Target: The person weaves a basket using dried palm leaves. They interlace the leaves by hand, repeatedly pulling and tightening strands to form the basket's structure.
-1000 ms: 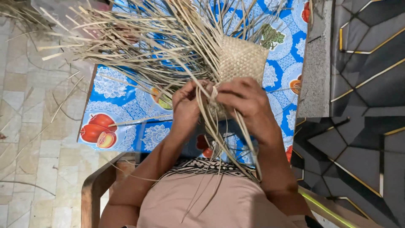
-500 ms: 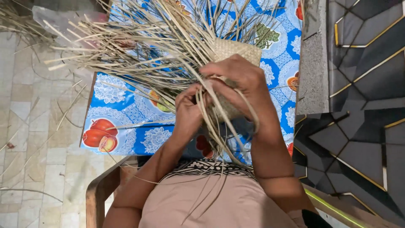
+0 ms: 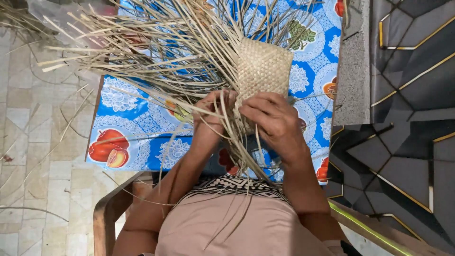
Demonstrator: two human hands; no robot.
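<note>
Straw fills the middle of the view: a woven straw panel (image 3: 264,66), pale tan and roughly square, lies on the table toward its far right corner, with loose straw strips (image 3: 142,52) fanning out from its left side across the far left of the table and past its edge. The tablecloth (image 3: 118,104) is blue with white lace-like rounds and printed red fruit near the near left corner; no packages, labels or signs show on it.

The left hand (image 3: 213,114) sits at the near edge of the panel, fingers curled closed around a few strips. The right hand (image 3: 275,121) lies just beside it, fingers bent over the panel's lower edge and pinching strips against it; more strips trail down over the person's lap. Both hands touch the weave.

The panel's near edge is hidden under the hands, and exactly which strips each finger pins cannot be made out. A brown chair arm (image 3: 109,213) shows at lower left. The table's far edge is cut off by the frame.
</note>
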